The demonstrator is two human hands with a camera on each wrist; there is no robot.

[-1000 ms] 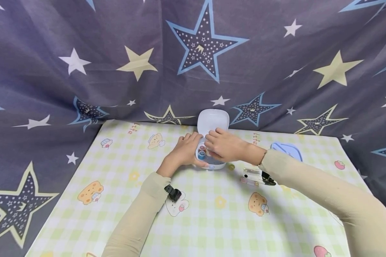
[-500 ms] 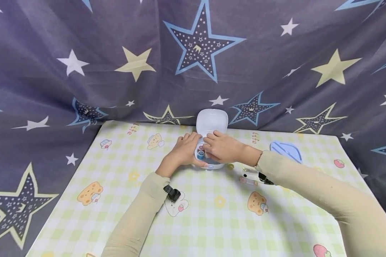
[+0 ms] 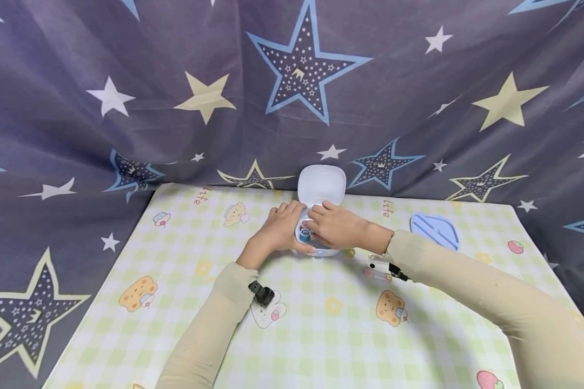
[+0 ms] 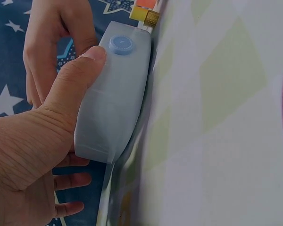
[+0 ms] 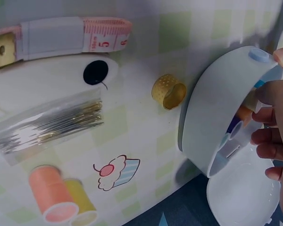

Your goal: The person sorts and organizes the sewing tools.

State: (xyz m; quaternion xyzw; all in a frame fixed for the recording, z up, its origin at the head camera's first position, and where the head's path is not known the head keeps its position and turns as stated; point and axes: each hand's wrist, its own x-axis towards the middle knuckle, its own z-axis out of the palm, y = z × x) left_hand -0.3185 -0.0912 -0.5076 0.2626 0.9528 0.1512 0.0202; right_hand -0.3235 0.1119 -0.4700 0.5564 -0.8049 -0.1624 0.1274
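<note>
A small white sewing box [image 3: 327,252] stands at the back of the table, its lid [image 3: 321,182] raised. My left hand [image 3: 278,229] grips it from the left, the thumb lying beside the blue front button [image 4: 121,44]. My right hand [image 3: 342,227] reaches down into the box with curled fingers. Between its thumb and fingers, in the right wrist view, a pale thread spool [image 5: 251,100] is pinched, largely hidden. Orange [image 5: 243,114] and purple spools [image 5: 234,126] lie beside it inside. A teal spool [image 3: 304,235] shows at the box's left.
Just right of the box lies a gold thimble [image 5: 169,92]. Farther right are a pink tape measure [image 5: 106,35], a needle packet [image 5: 56,125], an orange spool [image 5: 52,193] and a yellow spool [image 5: 82,202]. A blue divided tray [image 3: 434,231] lies at the back right.
My right hand has shifted slightly within the box, covering more of the spools at its left. My left hand keeps its grip on the box.
</note>
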